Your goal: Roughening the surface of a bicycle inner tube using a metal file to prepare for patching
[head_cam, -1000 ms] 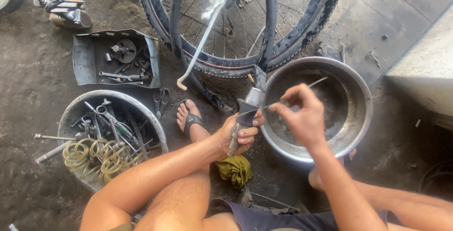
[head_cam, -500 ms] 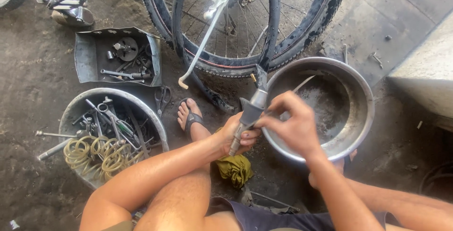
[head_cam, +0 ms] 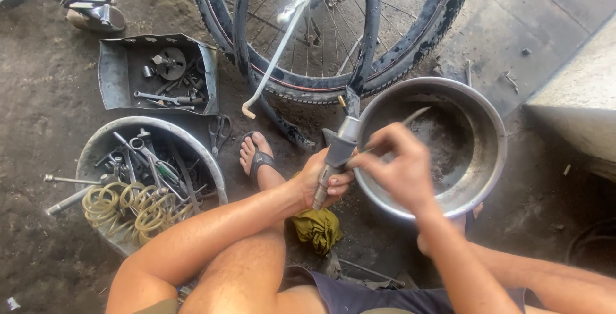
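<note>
head view: left hand (head_cam: pixel 324 179) clamped on a grey metal tool (head_cam: pixel 335 157) at frame centre, just left of the steel basin (head_cam: pixel 478 112). right hand (head_cam: pixel 398 166) pinched together on a thin rod (head_cam: pixel 410 116) over the basin rim. round tub of tools (head_cam: pixel 96 147) at lower left, bicycle wheel (head_cam: pixel 333 32) at top, yellow rag (head_cam: pixel 319 227) below the hands.

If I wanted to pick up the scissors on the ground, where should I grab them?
Probably by the two finger loops. The scissors lie flat on the ground between the round tool basin and the sandalled foot, loops toward the person, blades pointing away. Coming from above at the loop end looks safest, clear of the blades.
</note>
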